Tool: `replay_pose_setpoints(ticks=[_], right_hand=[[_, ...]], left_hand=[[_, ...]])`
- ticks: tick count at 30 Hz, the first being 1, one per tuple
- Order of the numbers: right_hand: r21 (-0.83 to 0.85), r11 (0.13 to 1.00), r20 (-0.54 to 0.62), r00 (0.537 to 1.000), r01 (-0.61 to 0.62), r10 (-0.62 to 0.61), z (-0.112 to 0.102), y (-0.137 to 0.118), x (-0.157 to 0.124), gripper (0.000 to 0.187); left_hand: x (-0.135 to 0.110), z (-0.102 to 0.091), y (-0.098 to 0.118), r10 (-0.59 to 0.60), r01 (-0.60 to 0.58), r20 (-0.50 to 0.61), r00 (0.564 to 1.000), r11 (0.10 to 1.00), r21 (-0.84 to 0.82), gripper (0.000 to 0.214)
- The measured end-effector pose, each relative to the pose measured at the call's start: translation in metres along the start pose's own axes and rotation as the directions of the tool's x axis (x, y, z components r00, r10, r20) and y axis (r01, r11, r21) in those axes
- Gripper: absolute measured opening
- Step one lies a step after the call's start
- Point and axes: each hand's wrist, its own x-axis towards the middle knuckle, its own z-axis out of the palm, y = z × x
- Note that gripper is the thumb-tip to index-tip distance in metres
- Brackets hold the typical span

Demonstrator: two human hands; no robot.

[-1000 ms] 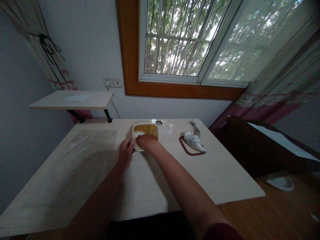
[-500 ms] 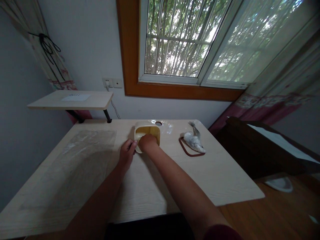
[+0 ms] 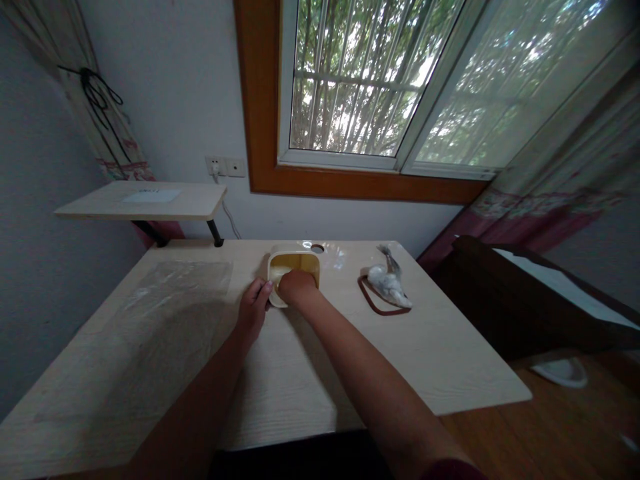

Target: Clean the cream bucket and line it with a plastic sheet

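Note:
A cream container point(image 3: 271, 261) with a yellowish inside stands near the back middle of the table. At its left front corner my left hand point(image 3: 255, 300) is closed on the wall, thumb on the near side. My right hand point(image 3: 298, 288) reaches down into the container with its knuckles up and fingers curled inward. The fingertips, and whatever they may hold, are hidden. Right of the container lies a knotted clear plastic bag point(image 3: 389, 285) with something whitish in it. It rests over a brown rounded loop point(image 3: 383, 311), perhaps the edge of a lid.
A clear plastic sheet point(image 3: 165, 320) covers the left part of the pale table point(image 3: 425, 360). A small raised shelf point(image 3: 100, 200) with a paper slip point(image 3: 151, 195) stands at the back left. Behind the container is a round hole point(image 3: 317, 248) in the tabletop.
Almost nothing differs. The container and both hands have shifted very slightly, and my right hand is still inside it.

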Motion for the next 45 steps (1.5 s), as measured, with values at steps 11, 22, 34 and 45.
replay_pose_setpoints(ticks=[11, 22, 34, 45], right_hand=[[0.037, 0.99, -0.045, 0.99, 0.134, -0.133, 0.003, 0.001, -0.007, 0.042], [0.082, 0.971, -0.093, 0.972, 0.225, -0.217, 0.003, 0.01, -0.019, 0.039], [0.113, 0.943, -0.145, 0.944, 0.312, -0.295, -0.004, 0.011, -0.078, 0.037], [0.009, 0.982, -0.142, 0.973, 0.187, -0.184, -0.002, 0.023, -0.103, 0.037]], left_hand=[[0.004, -0.004, -0.006, -0.054, 0.054, 0.01, 0.999, 0.993, -0.107, 0.039], [0.001, -0.003, -0.006, -0.034, 0.039, 0.054, 0.998, 0.996, -0.083, 0.041], [0.003, -0.007, -0.007, -0.01, 0.01, -0.007, 1.0, 1.0, 0.003, 0.04], [-0.002, -0.003, 0.002, -0.001, 0.001, -0.001, 1.0, 1.0, -0.004, 0.042]])
